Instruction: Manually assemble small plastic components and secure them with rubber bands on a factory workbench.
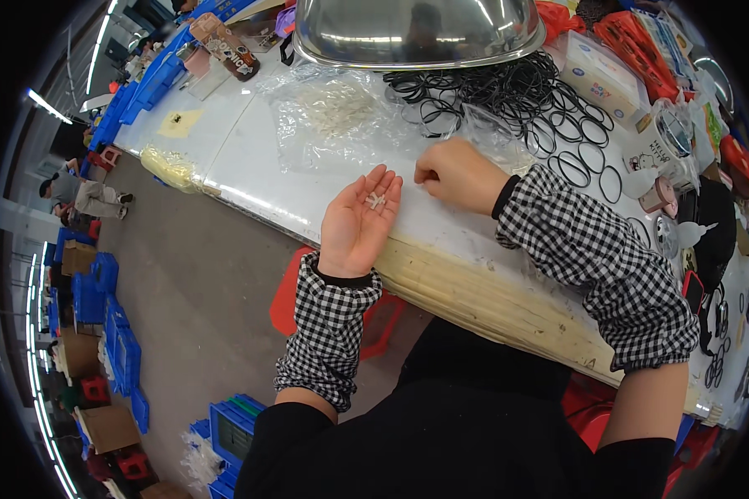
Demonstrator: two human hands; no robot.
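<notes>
A workshop floor with blue crates and cardboard boxes is seen below a long white counter (250,158), whose near edge runs diagonally across the view.

At that near edge the left hand (359,223) is held palm up, fingers (383,187) spread wide and slightly cupped. A few small clear plastic pieces (377,200) lie in the palm near the finger bases; nothing is gripped.

The right hand (458,173) rests knuckles-up on the counter just beside the left fingertips, fingers curled narrow toward the surface. Whether a piece is pinched beneath them cannot be told.

Both forearms are covered by black-and-white checked sleeve guards (595,258); the left wrist overhangs the counter's edge, the right forearm lies across it.

Judgement: pieces are being gathered one at a time into the open palm. The palm is best kept level and cupped, close to the picking fingers, so that nothing rolls off over the near edge.

A clear plastic bag (341,116) of pale parts lies behind the hands, and a heap of black rubber rings (508,96) is spread toward the far edge below a steel bowl (416,33).
</notes>
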